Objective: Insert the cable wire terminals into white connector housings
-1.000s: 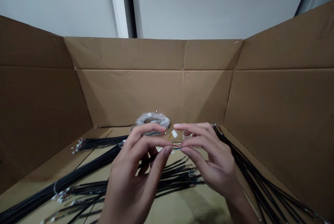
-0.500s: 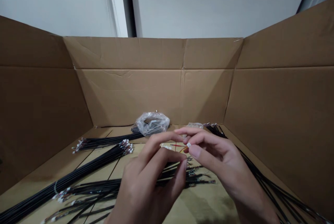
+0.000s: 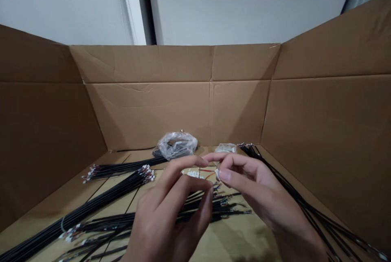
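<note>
While thin wires [image 3: 209, 175] curve, the right hand [image 3: 262, 186] pinches a white connector [image 3: 217, 175]

Matt cardboard walls [image 3: 146, 115], smooth black cables [image 3: 100, 199], glossy clear bag [image 3: 167, 144].
Walls: brown, paper-faced, lightly creased. Cables: plastic-looking jackets, faint sheen. Bag: thin crinkled plastic film, bright highlights. White connector [image 3: 218, 175]: plastic-looking, too small to tell finish. Thin wires [image 3: 210, 175]: plastic-looking coating. Pale background panel [image 3: 250, 5]: smooth, mostly matt, material unclear.
</note>
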Demonstrator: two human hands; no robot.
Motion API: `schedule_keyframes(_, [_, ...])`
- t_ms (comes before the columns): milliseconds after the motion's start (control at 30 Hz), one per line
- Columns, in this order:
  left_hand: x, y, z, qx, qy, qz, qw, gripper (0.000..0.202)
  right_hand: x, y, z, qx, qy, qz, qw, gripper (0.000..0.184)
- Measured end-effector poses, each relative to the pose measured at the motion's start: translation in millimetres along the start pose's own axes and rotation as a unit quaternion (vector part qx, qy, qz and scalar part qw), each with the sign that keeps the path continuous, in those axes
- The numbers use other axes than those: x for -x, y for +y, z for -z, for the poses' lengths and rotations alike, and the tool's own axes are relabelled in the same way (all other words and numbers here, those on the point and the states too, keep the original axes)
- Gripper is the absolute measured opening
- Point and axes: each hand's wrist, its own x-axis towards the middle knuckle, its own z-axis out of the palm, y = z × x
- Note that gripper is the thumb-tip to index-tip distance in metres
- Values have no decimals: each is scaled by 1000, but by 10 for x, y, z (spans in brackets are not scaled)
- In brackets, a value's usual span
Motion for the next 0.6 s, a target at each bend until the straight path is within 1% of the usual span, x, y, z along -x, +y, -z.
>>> schedule_keyframes(133, [-24, 22, 37, -10, 6, -7, 1000, 16, -24, 9, 24, -63, -20, -41, 997, 23])
schedule_keyframes(233, [-45, 48, 56, -12, -2, -2, 1000, 16, -30, 8, 28, -96, -24, -63, 993, 24])
schedule_keyframes(300, [-39, 56, 47, -11, 7, 0, 1000, 16, -29, 5, 20, -113, -23, -76, 990, 23])
schedule_keyframes(333, [-31, 55, 38, -13, 19, -1, 1000, 16, -27, 4, 13, -123, -24, -81, 989, 23])
schedule_keyframes(467, [4, 42, 0, -41, 26, -1, 999, 15, -28, 3, -14, -156, -26, -89, 983, 18])
schedule_keyframes(600, [2, 47, 18, -56, 43, -9, 997, 16, -35, -3, -28, -166, -31, -84, 982, 17])
